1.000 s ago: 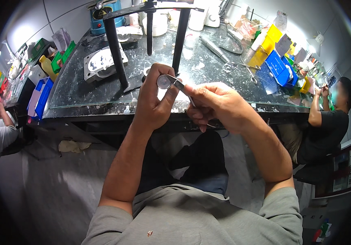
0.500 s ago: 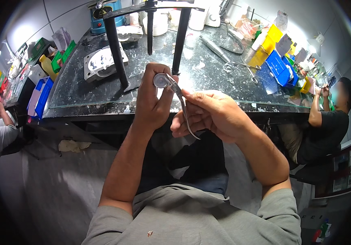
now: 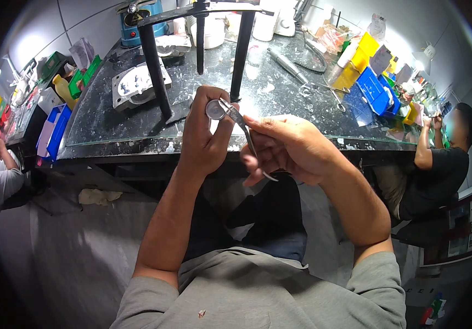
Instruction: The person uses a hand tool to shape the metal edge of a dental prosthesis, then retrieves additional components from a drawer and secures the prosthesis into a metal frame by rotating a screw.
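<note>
In my left hand [image 3: 203, 134] is a small round, clear or greyish disc-like piece [image 3: 215, 109], gripped between curled fingers and thumb, its round face upward. My right hand [image 3: 296, 145] holds metal pliers [image 3: 240, 119], the thumb pressing near the joint and the fingers about the handles. The plier jaws reach the right edge of the round piece. A curved handle end sticks out below the right fingers. Whether the jaws grip the piece is too small to tell. Both hands are above the bench's front edge.
A black metal stand [image 3: 156, 71] rises just beyond my hands on the speckled bench [image 3: 192, 141]. Left of it lies a metal mold-like block [image 3: 140, 85]. A grey handpiece [image 3: 288, 66], scissors [image 3: 332, 93] and a blue bin [image 3: 377, 90] sit right. A person [image 3: 439, 170] works at far right.
The pliers' lower handle end has swung slightly right and up. My right fingers have shifted around the handles; my left hand stays nearly in place with the round piece.
</note>
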Tool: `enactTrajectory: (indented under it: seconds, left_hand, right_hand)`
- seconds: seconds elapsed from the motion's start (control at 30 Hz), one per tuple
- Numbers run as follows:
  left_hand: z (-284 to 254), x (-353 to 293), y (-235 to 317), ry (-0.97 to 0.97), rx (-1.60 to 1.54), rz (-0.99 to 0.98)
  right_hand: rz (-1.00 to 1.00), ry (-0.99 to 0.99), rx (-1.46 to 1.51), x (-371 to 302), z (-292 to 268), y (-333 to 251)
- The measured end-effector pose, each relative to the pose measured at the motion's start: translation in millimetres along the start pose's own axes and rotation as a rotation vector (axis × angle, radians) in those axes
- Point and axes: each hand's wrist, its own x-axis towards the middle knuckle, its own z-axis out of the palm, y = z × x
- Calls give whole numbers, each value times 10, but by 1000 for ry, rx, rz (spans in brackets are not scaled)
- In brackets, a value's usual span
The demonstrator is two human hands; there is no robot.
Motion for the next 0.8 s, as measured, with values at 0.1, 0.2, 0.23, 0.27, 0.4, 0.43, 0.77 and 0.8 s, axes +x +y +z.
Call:
enactTrajectory:
  seconds: [0.1,0.2,0.23,0.27,0.4,0.43,0.77,0.8]
  left_hand:
    - [9,5,1,-6,-14,10]
    - [-17,1,-1,-25,12,-3]
    - [-9,1,4,-26,12,-3]
    - [6,-1,9,-12,-20,-12]
    - [-5,-15,-26,-23,-31,-19]
    - [-2,-14,-22,-23,-32,-19]
    - [-21,-9,-52,-31,25,-24]
    - [-31,-13,-63,-35,49,-22]
  right_hand:
    - [-7,19,-62,9,-8,15]
    - [-44,114,-259,-19,68,18]
    - [-51,124,-222,-28,83,25]
    - [-59,132,-185,-34,93,26]
    - [-3,36,-56,-38,30,-55]
    - [15,34,-66,-40,21,-78]
    - [7,9,-162,25,-55,-94]
    - [8,7,-162,22,-37,-89]
